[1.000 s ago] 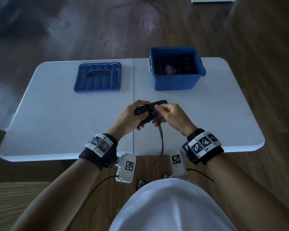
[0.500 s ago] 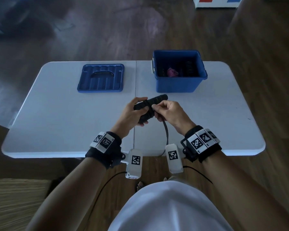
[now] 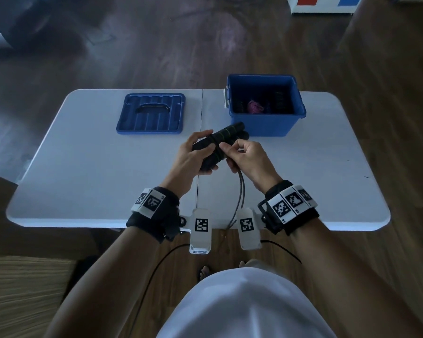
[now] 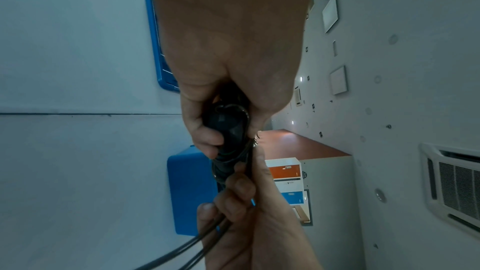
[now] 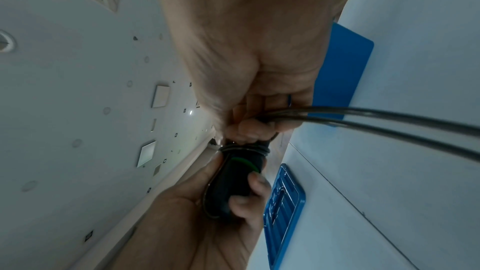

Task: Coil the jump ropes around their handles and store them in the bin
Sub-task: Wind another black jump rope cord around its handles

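My left hand (image 3: 193,157) grips the two black jump rope handles (image 3: 226,135) held together above the middle of the white table (image 3: 83,167). A few turns of dark rope are wrapped round them. My right hand (image 3: 242,154) pinches the doubled rope (image 3: 239,189) right beside the handles; the loose rope hangs down over the table's near edge. The right wrist view shows the handles (image 5: 231,178) with the wound turns and the rope (image 5: 376,118) running off to the right. In the left wrist view the handles (image 4: 228,130) sit in my left palm. The blue bin (image 3: 264,128) stands just behind, holding coiled ropes, one pink (image 3: 254,108).
The blue bin lid (image 3: 152,113) lies flat on the table's far left half. Wooden floor surrounds the table. A white cabinet with red and blue panels (image 3: 322,3) stands far back right.
The handles have risen and moved toward the bin. My right hand has carried the rope round them, and less rope hangs below the table edge.
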